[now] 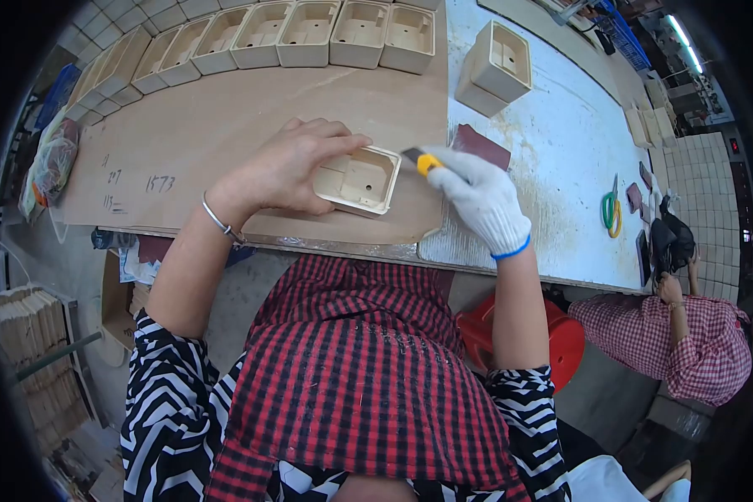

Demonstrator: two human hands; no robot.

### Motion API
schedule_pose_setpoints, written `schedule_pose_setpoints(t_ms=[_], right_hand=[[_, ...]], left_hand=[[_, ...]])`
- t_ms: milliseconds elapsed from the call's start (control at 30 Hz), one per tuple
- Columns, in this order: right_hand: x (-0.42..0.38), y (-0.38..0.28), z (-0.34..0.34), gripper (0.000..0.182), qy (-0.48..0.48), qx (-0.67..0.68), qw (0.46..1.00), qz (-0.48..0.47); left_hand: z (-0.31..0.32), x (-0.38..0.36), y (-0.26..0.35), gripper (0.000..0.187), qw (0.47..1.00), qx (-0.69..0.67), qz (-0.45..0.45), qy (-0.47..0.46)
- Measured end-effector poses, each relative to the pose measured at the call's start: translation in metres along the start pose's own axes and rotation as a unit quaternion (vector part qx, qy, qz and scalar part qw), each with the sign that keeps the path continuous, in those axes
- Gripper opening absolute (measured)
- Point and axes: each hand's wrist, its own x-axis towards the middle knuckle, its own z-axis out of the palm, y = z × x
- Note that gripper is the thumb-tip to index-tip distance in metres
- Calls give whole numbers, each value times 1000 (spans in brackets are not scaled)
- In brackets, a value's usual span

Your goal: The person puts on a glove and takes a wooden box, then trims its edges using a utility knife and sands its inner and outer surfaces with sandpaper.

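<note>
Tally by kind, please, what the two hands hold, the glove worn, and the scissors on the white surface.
Cream box, in left hand: 1
Yellow-handled knife, in right hand: 1
White glove, on right hand: 1
Scissors, on white surface: 1
Total: 4

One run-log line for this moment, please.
left hand: holding cream box | right hand: gloved, holding yellow cutter | blade: near box, contact unclear | scissors: on white tabletop

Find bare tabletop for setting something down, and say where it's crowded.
Free: brown board between the box row and the left hand; white board between the dark red piece and the scissors. Crowded: the brown board's far side, beneath that row.
</note>
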Motion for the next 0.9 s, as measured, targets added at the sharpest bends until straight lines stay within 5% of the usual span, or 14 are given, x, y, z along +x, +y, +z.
schedule_pose_setpoints(t_ms=[400, 633, 900], right_hand=[[-36, -31, -20, 34, -122, -114, 986, 3], [-45, -35, -13, 32, -168, 43, 979, 110], [-49, -12, -25, 31, -32, -91, 995, 38]], left_hand=[[-7, 6, 35, 75, 994, 109, -21, 4], [-9, 4, 38, 74, 993, 116, -23, 11], [-6, 2, 31, 75, 994, 97, -12, 48]])
